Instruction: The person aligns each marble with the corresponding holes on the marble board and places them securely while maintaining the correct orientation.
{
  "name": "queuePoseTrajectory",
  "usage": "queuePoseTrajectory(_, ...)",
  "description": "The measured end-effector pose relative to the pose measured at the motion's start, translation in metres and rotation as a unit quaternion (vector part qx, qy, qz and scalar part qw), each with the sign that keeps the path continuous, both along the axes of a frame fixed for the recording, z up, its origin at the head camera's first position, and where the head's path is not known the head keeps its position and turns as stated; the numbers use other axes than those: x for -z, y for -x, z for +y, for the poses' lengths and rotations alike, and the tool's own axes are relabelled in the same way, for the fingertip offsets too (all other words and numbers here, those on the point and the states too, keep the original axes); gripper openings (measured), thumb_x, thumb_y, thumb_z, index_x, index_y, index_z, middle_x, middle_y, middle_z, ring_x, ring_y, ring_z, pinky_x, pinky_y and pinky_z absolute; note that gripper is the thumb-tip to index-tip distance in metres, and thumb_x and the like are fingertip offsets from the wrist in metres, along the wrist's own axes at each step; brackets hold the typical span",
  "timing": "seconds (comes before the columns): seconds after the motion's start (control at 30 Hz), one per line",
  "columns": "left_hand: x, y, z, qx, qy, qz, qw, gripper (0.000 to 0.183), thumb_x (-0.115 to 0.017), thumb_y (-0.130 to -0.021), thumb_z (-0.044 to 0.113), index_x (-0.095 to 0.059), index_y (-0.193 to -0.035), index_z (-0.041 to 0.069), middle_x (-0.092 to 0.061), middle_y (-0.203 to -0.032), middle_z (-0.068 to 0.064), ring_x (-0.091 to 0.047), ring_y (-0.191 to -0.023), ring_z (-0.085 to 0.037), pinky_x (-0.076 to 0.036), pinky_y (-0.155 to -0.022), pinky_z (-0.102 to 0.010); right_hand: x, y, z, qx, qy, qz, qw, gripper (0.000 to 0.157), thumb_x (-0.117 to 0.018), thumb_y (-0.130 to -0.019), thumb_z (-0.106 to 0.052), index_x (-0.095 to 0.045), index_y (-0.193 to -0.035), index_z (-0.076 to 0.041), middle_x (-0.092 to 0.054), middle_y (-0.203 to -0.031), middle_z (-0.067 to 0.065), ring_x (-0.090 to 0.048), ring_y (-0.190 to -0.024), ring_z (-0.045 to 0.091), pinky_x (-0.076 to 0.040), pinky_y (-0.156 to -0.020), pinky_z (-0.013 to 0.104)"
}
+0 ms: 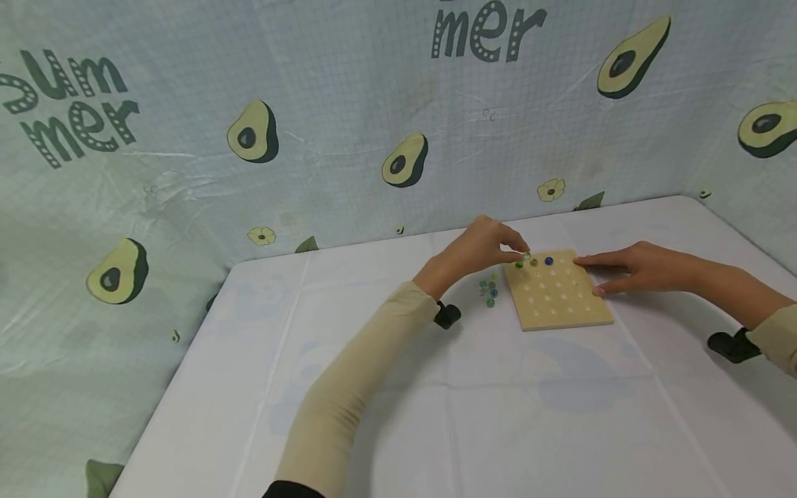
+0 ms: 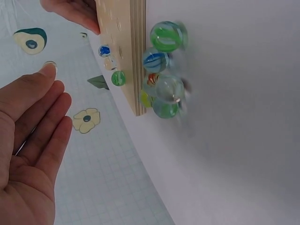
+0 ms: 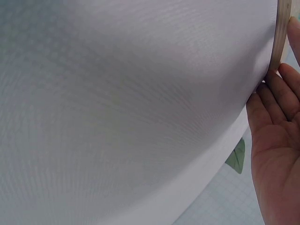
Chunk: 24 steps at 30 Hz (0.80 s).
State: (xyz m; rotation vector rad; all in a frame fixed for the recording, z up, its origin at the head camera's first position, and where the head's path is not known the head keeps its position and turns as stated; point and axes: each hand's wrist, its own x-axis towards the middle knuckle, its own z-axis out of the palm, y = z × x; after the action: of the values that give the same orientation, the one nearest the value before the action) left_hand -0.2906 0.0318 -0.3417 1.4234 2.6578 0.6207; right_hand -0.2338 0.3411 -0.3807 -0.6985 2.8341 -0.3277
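Note:
A wooden board point(image 1: 557, 294) with rows of small hollows lies on the table. Along its far edge sit a green marble point(image 1: 519, 264), a clear brownish marble point(image 1: 533, 262) and a blue marble point(image 1: 548, 261). Over the far left corner, my left hand point(image 1: 474, 250) pinches a clear marble point(image 1: 526, 256) between thumb and fingertips; only a sliver of it shows in the left wrist view. My right hand point(image 1: 654, 268) rests against the board's right edge, fingers extended and touching its side. Several loose marbles point(image 2: 166, 96) lie on the table beside the board's left edge.
The white tablecloth point(image 1: 398, 415) spreads toward the front and left. A curtain point(image 1: 336, 124) printed with avocados and flowers hangs behind the table's far edge. Both wrists carry small black cameras point(image 1: 447, 315).

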Motion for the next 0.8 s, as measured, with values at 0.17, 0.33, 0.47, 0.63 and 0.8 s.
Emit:
queuePoseTrajectory(0.17, 0.001, 0.000, 0.009, -0.010, 0.010, -0.008, 0.9999, 0.022, -0.073, -0.096, 0.021, -0.079, -0.115, 0.014, -0.076, -0.113, 0.003, -0.069, -0.107, -0.011, -0.049, -0.087, -0.013, 0.001, -0.001, 0.002, -0.008, -0.002, 0.006, 1.000, 0.067, -0.075, -0.090, -0.047, -0.058, -0.145, -0.013, -0.057, -0.143, 0.023, -0.060, -0.123, 0.040, -0.051, -0.093, 0.057)
queuePoseTrajectory(0.33, 0.003, 0.002, 0.016, -0.031, 0.017, -0.013, 0.9993, 0.021, -0.073, -0.096, 0.023, -0.079, -0.115, 0.015, -0.076, -0.112, 0.004, -0.069, -0.107, -0.010, -0.049, -0.087, -0.013, -0.003, 0.001, 0.000, -0.023, -0.003, 0.013, 1.000, 0.065, -0.075, -0.090, -0.046, -0.059, -0.144, -0.013, -0.058, -0.142, 0.022, -0.061, -0.122, 0.039, -0.051, -0.094, 0.056)
queuePoseTrajectory(0.47, 0.012, 0.007, 0.025, -0.041, 0.018, -0.024, 0.9987, 0.020, -0.073, -0.096, 0.023, -0.079, -0.114, 0.015, -0.077, -0.109, 0.006, -0.067, -0.103, -0.006, -0.048, -0.084, -0.012, -0.003, 0.003, 0.000, -0.023, -0.003, 0.011, 1.000, 0.065, -0.075, -0.090, -0.047, -0.059, -0.144, -0.013, -0.058, -0.142, 0.022, -0.063, -0.118, 0.036, -0.053, -0.091, 0.054)
queuePoseTrajectory(0.63, 0.023, 0.012, 0.040, -0.045, 0.014, -0.045, 0.9979, 0.019, -0.073, -0.096, 0.022, -0.079, -0.113, 0.015, -0.076, -0.107, 0.006, -0.065, -0.100, -0.003, -0.047, -0.079, -0.010, -0.001, 0.002, 0.001, -0.020, -0.004, 0.008, 1.000, 0.066, -0.075, -0.090, -0.047, -0.059, -0.144, -0.014, -0.058, -0.143, 0.021, -0.064, -0.117, 0.035, -0.053, -0.089, 0.053)
queuePoseTrajectory(0.8, 0.026, 0.015, 0.054, -0.061, 0.005, -0.056, 0.9965, 0.018, -0.073, -0.096, 0.023, -0.080, -0.111, 0.016, -0.076, -0.105, 0.007, -0.063, -0.094, -0.002, -0.047, -0.076, -0.010, -0.002, 0.001, 0.002, -0.023, -0.001, 0.012, 1.000, 0.065, -0.075, -0.090, -0.046, -0.059, -0.145, -0.014, -0.058, -0.143, 0.020, -0.066, -0.112, 0.031, -0.054, -0.086, 0.048)
